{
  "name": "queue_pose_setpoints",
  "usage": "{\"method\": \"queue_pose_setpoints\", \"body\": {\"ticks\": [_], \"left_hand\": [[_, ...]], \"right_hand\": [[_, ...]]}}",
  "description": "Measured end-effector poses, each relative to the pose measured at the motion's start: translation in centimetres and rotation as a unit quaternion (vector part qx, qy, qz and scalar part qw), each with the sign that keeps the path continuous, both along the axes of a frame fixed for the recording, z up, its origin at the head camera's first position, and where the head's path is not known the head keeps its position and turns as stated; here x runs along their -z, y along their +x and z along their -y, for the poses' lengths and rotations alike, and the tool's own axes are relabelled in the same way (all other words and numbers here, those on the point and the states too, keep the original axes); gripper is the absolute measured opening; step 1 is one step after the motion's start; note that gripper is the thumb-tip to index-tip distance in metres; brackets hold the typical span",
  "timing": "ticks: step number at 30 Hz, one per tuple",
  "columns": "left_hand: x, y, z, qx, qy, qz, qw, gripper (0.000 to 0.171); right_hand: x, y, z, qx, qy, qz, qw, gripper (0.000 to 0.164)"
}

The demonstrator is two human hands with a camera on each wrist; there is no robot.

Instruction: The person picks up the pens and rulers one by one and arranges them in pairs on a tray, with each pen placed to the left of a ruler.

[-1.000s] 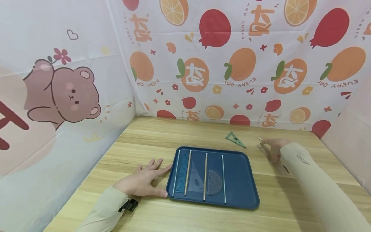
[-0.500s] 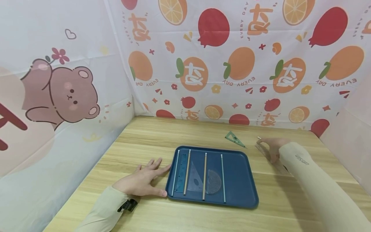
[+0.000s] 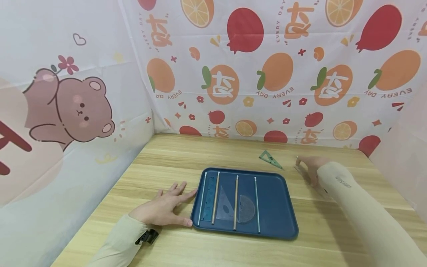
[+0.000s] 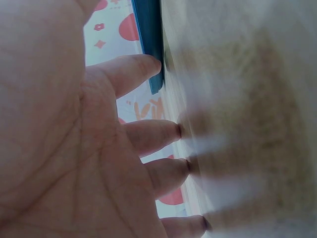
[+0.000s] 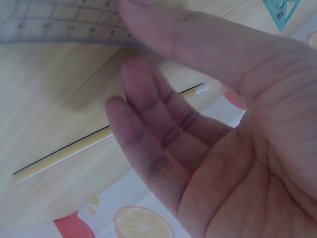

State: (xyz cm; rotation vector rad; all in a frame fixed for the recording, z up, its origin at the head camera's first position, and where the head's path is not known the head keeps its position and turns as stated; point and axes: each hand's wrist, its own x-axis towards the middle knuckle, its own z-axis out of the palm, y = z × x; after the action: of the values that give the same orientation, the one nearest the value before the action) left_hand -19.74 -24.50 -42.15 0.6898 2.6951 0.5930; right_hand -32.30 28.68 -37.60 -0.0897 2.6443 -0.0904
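Observation:
My left hand (image 3: 165, 207) lies with fingers spread on the table, thumb and index fingertip at the left rim of a blue tray (image 3: 277, 207). In the left wrist view, one finger (image 4: 133, 72) overlaps the tray's edge. At the table's right side, my right hand (image 3: 315, 167) pinches the edge of a clear ruler (image 5: 59, 25) marked with a grid and numbers. Most of the ruler is out of that wrist view, and a shadow falls beneath it. Beyond the fingers a yellow pencil (image 5: 64, 154) with a white eraser end lies on the table, partly hidden by them.
In the tray lie several pencils (image 3: 236, 204), a blue ruler (image 3: 209, 200), a clear set square (image 3: 225, 207) and a clear protractor (image 3: 247, 209). A green set square (image 3: 271, 160) lies behind the tray. Printed cloth (image 3: 247, 104) hangs at the table's back edge.
My right hand has shifted slightly left at the table's right side. The left hand and the things in the tray stay as they were.

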Motion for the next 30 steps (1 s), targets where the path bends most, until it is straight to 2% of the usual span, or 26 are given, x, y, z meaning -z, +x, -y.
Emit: {"method": "queue_pose_setpoints", "body": {"ticks": [4,6,13,21,25,30], "left_hand": [[-0.1,0.1,-0.1,0.001,0.002,-0.002,1.0,0.103],[-0.2,0.0,-0.1,0.002,0.002,-0.003,1.0,0.103],[-0.1,-0.1,-0.1,0.005,-0.003,-0.002,1.0,0.104],[0.0,0.0,-0.1,0.004,0.0,-0.001,1.0,0.104],[-0.1,0.1,-0.1,0.002,0.002,0.001,1.0,0.103],[-0.1,0.2,0.0,0.0,0.0,0.0,1.0,0.103]], "right_hand": [[-0.3,0.5,0.1,0.038,-0.026,-0.002,0.999,0.099],[-0.4,0.8,-0.2,0.041,-0.034,-0.004,0.999,0.101],[0.7,-0.1,-1.6,-0.006,-0.062,-0.01,0.998,0.1],[1.1,0.2,-1.6,0.009,-0.073,-0.027,0.997,0.105],[1.3,0.4,-1.9,0.015,-0.072,-0.034,0.997,0.097],[2.0,0.0,-2.5,-0.006,-0.075,-0.048,0.996,0.086]]}}
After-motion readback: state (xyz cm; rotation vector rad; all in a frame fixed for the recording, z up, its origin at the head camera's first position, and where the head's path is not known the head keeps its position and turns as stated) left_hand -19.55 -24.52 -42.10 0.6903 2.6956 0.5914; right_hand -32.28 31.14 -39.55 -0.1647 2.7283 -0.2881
